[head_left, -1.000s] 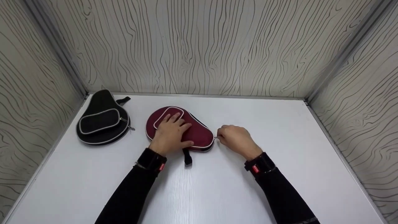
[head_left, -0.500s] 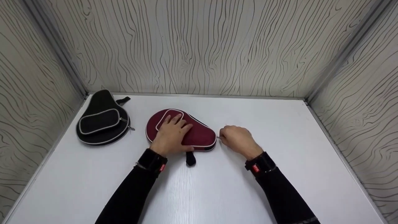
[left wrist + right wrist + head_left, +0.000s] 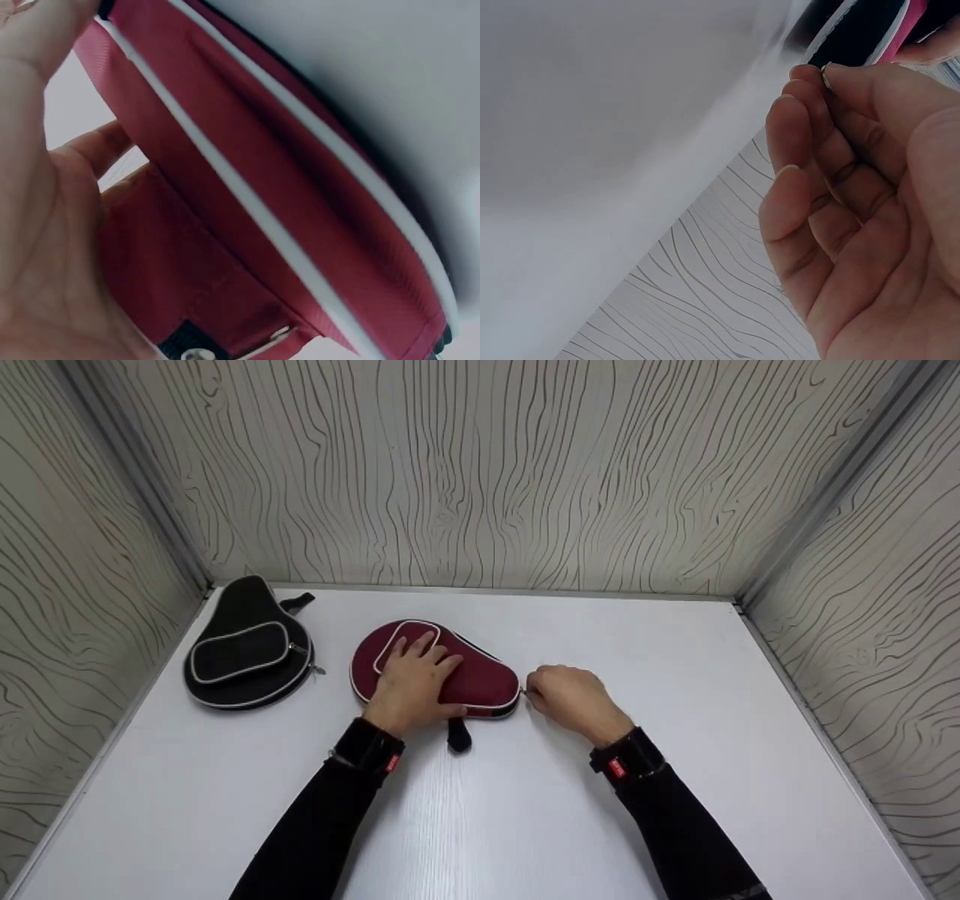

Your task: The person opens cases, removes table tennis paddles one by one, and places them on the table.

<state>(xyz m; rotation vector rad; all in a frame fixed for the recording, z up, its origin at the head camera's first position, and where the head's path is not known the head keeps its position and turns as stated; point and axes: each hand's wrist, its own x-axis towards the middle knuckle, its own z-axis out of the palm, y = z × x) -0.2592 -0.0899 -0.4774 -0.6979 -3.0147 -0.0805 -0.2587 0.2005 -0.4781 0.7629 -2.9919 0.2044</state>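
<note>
A dark red table tennis paddle case (image 3: 486,681) with white piping lies flat, its narrow end toward the right. My left hand (image 3: 411,688) rests on top with fingers spread over its pocket, and the thumb sits along the near side. In the left wrist view the case's red side wall (image 3: 247,142) and piping show close beside the palm (image 3: 45,247). At the narrow end, my right hand (image 3: 574,699) pinches the small metal zipper pull (image 3: 523,691) between thumb and curled fingers. The right wrist view shows these fingertips (image 3: 829,75) together at the case's dark edge; they mostly hide the pull.
A black paddle case (image 3: 244,615) with white piping lies at the back left of the white table (image 3: 480,825). From the red case's near side sticks out a short black strap (image 3: 459,735). Wood-grain panels (image 3: 465,472) enclose the back and both sides.
The red case shifted slightly right with the right hand, then a little back left. Its black strap swung a bit. Both hands keep their places on the case and the zipper pull.
</note>
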